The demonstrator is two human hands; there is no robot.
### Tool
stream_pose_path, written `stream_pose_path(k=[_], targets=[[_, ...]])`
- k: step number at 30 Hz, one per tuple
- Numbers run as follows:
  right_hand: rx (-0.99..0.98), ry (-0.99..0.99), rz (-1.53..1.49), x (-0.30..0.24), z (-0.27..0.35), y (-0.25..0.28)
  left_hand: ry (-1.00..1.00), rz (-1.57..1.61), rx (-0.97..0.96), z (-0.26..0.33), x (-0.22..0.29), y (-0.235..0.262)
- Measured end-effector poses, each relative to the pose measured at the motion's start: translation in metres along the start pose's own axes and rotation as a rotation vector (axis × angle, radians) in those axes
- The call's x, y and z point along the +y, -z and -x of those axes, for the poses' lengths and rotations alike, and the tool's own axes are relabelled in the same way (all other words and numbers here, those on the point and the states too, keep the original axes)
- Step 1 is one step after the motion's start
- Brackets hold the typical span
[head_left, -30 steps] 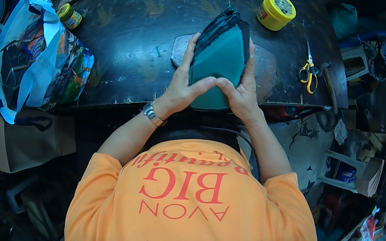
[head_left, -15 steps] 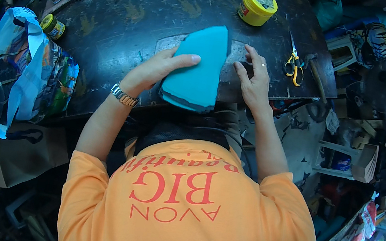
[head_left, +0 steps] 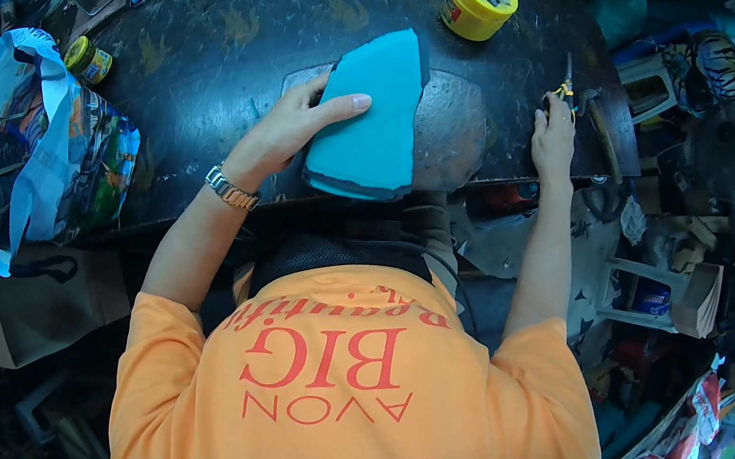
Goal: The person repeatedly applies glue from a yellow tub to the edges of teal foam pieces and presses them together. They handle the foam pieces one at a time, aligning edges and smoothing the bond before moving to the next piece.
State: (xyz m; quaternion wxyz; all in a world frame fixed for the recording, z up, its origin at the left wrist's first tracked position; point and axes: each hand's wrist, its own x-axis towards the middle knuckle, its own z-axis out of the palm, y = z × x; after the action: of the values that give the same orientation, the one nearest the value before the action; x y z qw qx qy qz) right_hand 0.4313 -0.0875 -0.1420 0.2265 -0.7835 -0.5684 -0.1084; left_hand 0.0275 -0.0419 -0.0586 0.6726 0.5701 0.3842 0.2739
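My left hand (head_left: 279,133) holds the turquoise stack (head_left: 370,124) by its left edge, thumb on top (the other fingers are mostly hidden). It's in the upper middle of the frame over the desk (head_left: 209,75), long axis upward, leaning slightly right, narrow end up. Toward the upper right, my right hand (head_left: 553,144) covers the handles of the upward-pointing scissors (head_left: 565,89); whether it grips them, I can't tell.

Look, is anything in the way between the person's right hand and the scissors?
No, nothing visible is. The right hand is right at the scissors, covering part of the yellow handles. The long-handled tool lies off to the right, not between them.
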Motion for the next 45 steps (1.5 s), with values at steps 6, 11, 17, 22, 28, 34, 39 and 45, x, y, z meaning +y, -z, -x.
stream_pose_path(k=[6,11,17,22,28,34,39,45], targets=[[-0.007,0.118,-0.379,-0.063,-0.011,0.004,0.002,-0.058,0.062,-0.001,-0.002,-0.007],[-0.006,0.14,-0.637,-0.113,-0.021,-0.002,0.022,-0.497,0.038,-0.002,0.019,0.004],[0.304,0.298,-0.336,-0.121,-0.101,-0.011,0.118,-0.826,-0.024,-0.008,0.039,0.017],[0.045,0.152,0.025,-0.128,-0.164,-0.044,-0.071,-0.735,0.104,-0.011,0.018,0.018],[-0.084,0.136,0.016,-0.148,-0.163,-0.045,-0.128,-0.278,0.215,-0.051,-0.006,0.055],[-0.051,0.311,0.016,-0.216,-0.132,-0.047,-0.485,-0.599,0.248,-0.142,-0.031,0.068],[0.038,0.473,-0.053,-0.249,-0.123,-0.055,-0.533,-0.355,0.145,-0.188,-0.04,0.056],[0.002,0.536,-0.028,-0.245,-0.129,-0.056,-0.48,-0.506,0.146,-0.204,-0.039,0.062]])
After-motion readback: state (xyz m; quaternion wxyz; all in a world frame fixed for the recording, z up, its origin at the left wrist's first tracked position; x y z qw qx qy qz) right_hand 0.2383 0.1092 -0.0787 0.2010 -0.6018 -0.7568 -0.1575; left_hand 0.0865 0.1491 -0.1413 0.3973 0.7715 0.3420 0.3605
